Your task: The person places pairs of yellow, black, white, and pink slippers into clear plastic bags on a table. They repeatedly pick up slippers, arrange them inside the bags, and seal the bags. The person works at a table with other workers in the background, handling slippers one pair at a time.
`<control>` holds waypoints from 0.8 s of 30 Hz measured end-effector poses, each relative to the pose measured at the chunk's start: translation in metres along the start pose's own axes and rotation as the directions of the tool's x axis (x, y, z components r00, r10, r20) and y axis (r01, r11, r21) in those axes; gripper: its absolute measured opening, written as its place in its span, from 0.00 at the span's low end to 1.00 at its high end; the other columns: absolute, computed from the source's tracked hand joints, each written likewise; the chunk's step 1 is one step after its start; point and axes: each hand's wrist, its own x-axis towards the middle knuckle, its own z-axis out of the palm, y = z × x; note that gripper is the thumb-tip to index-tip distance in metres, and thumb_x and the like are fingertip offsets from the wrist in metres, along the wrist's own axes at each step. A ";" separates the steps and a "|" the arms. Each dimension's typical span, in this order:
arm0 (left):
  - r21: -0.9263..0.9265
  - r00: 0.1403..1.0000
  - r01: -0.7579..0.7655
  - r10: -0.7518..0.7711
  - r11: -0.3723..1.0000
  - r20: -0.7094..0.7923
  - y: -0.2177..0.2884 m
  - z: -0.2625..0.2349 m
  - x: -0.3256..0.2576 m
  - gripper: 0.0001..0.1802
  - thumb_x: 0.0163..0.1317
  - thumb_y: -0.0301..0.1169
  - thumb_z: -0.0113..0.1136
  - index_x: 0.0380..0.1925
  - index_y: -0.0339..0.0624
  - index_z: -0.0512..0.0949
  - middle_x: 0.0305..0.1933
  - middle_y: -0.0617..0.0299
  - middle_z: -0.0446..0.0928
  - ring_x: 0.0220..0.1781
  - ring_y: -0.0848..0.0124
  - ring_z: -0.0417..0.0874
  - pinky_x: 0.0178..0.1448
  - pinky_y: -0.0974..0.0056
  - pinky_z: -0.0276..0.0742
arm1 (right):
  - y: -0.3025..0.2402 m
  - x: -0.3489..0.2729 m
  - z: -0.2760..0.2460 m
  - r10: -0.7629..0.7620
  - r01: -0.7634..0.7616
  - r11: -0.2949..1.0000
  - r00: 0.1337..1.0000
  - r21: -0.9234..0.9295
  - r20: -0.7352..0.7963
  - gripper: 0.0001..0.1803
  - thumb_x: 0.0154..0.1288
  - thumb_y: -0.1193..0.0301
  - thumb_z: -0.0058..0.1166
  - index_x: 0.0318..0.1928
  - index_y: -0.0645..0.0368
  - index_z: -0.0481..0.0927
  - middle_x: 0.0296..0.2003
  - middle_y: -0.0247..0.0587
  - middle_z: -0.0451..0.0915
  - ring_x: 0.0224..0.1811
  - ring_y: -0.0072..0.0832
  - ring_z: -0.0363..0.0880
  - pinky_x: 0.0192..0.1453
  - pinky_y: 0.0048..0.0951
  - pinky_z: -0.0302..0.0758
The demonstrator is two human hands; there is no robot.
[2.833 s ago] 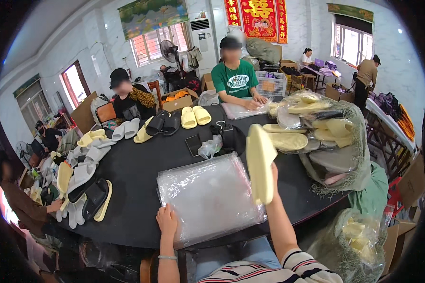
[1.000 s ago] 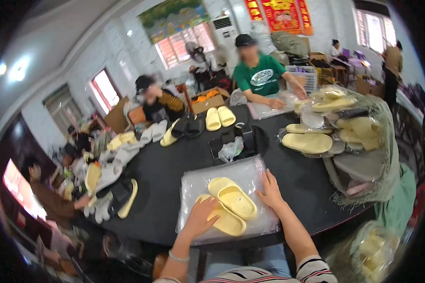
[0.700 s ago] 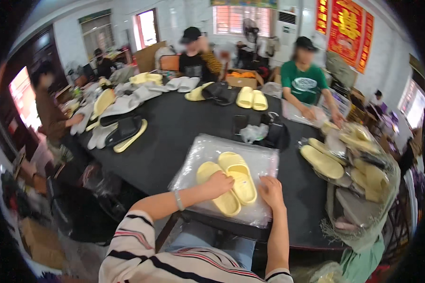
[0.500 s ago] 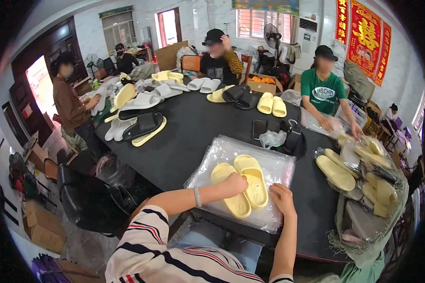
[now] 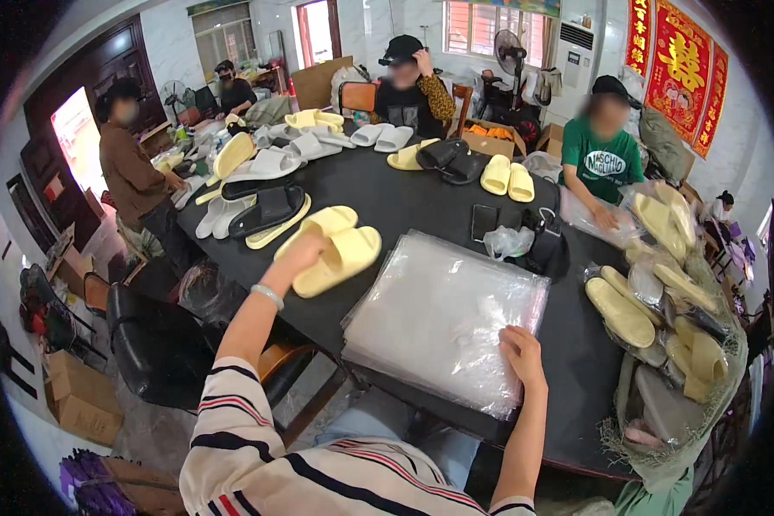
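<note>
My left hand [image 5: 304,251] grips a pair of pale yellow slide slippers [image 5: 346,256] side by side over the black table, left of the bags; their contact with the tabletop is unclear. A flat stack of clear plastic bags [image 5: 439,310] lies in front of me at the table's near edge. At the stack's right side, my right hand [image 5: 522,354] has its fingers bent and drawn together on the edge of the top bag. The exact pinch of its fingertips is too small to make out.
Grey, black and yellow slippers [image 5: 271,209] cover the table's far left. A phone [image 5: 484,222] and a black bag [image 5: 549,249] lie beyond the stack. At right, bagged yellow slippers [image 5: 619,311] fill a sack. Several people sit or stand around, one in green [image 5: 602,146] handling bags.
My left hand has lifted the yellow slippers off the bag stack and carried them left and away from me. My right hand stays at the stack's right edge.
</note>
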 end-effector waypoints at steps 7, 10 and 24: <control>0.086 0.891 0.430 -0.438 0.899 0.118 0.043 0.015 -0.039 0.36 0.58 0.55 0.58 0.63 0.50 0.69 0.71 0.50 0.58 0.74 0.48 0.54 0.72 0.33 0.44 | 0.008 -0.001 0.004 -0.044 0.043 0.999 0.999 -0.016 -0.030 0.16 0.53 0.72 0.63 0.45 0.60 0.83 0.49 0.48 0.80 0.53 0.46 0.77 0.57 0.40 0.73; 0.166 0.846 0.502 -0.522 0.849 0.111 0.043 0.031 -0.050 0.38 0.59 0.65 0.49 0.66 0.59 0.67 0.75 0.46 0.50 0.77 0.43 0.44 0.71 0.28 0.32 | 0.007 0.001 0.005 -0.027 0.028 0.999 0.999 0.022 -0.026 0.16 0.53 0.74 0.63 0.44 0.60 0.83 0.49 0.48 0.81 0.52 0.45 0.78 0.55 0.39 0.74; 0.119 0.725 0.680 -0.688 0.723 0.037 -0.020 0.045 -0.048 0.34 0.57 0.63 0.54 0.63 0.70 0.70 0.71 0.45 0.56 0.74 0.47 0.54 0.66 0.25 0.50 | -0.001 -0.001 0.007 0.025 -0.025 0.999 1.000 -0.030 -0.010 0.13 0.58 0.75 0.58 0.45 0.62 0.82 0.51 0.50 0.79 0.54 0.45 0.77 0.57 0.39 0.73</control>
